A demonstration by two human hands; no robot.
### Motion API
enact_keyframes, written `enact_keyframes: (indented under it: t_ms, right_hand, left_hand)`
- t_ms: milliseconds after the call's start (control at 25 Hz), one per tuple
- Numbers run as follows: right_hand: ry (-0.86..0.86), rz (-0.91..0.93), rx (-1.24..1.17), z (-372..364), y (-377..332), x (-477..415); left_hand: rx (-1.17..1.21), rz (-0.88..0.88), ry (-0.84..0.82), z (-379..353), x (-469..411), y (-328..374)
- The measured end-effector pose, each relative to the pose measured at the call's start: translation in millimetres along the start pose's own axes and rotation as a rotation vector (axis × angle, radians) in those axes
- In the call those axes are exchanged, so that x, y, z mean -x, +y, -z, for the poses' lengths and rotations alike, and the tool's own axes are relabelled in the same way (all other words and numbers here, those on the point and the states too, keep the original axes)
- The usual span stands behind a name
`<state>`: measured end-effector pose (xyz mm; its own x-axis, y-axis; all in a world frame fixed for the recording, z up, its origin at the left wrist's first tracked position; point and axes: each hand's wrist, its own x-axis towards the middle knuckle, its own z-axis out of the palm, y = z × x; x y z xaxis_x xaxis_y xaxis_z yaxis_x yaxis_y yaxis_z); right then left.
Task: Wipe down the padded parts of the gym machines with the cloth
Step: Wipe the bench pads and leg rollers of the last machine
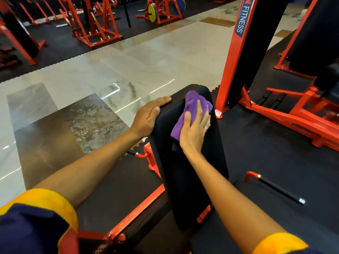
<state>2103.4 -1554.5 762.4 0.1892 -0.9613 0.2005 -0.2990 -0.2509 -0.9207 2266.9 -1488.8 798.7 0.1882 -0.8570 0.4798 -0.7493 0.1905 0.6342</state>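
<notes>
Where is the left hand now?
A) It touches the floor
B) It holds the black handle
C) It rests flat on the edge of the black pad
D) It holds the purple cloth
C: the left hand lies flat on the pad's edge; the right hand presses the cloth.

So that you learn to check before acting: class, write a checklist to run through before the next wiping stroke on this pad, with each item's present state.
1. The crumpled purple cloth lies on the long black padded rest: ok.
2. The right hand presses flat on the cloth: ok.
3. The left hand rests on the pad's left edge: ok.
4. Cloth spread out flat: not ok, it is bunched.
5. Pad surface clean where already wiped: cannot tell.
</notes>
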Motion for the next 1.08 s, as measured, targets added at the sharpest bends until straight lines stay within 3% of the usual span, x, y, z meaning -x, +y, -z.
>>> enact_keyframes:
  t_ms: [40, 120, 200, 320, 440, 680, 800, 960, 1080]
  right_hand:
    - [0.006, -0.082, -0.077, -5.5, -14.0, 4.7]
    - [-0.025, -0.057, -0.11, -18.5, -38.6, 32.6]
    - [-0.096, 0.162, -0.032, -26.0, -36.3, 69.9]
    - [-0.15, 0.425, 0.333, -27.1, 28.1, 108.0]
    - [-0.12, 0.38, 0.462, -23.3, 75.8, 124.4]
    - [-0.049, 0.473, 0.407, -40.7, 17.0, 98.5]
    - [-0.038, 0.478, 0.479, -37.5, 52.8, 110.3]
    - [-0.166, 0.314, 0.388, -20.8, 103.6, 148.2]
    - [-0.218, 0.303, 0.248, -22.1, 68.3, 132.2]
  left_hand:
    - [0.005, -0.004, 0.004, -1.4, -1.0, -0.9]
    - [0.0, 0.005, 0.016, -2.7, -2.5, -2.6]
    - [-0.004, 0.014, 0.02, -3.6, -1.4, -3.7]
    - [0.001, -0.002, -0.003, -1.9, -2.7, -3.2]
    - [-0.031, -0.005, 0.007, -2.3, -0.9, -0.7]
    - [-0.032, 0.009, -0.038, -1.1, -3.0, -3.8]
    - [-0.048, 0.0, -0.018, -2.5, -2.1, -3.0]
    - [-0.09, -0.023, 0.013, -2.2, -3.6, -4.1]
    - [-0.105, -0.024, 0.012, -4.0, -3.2, -3.6]
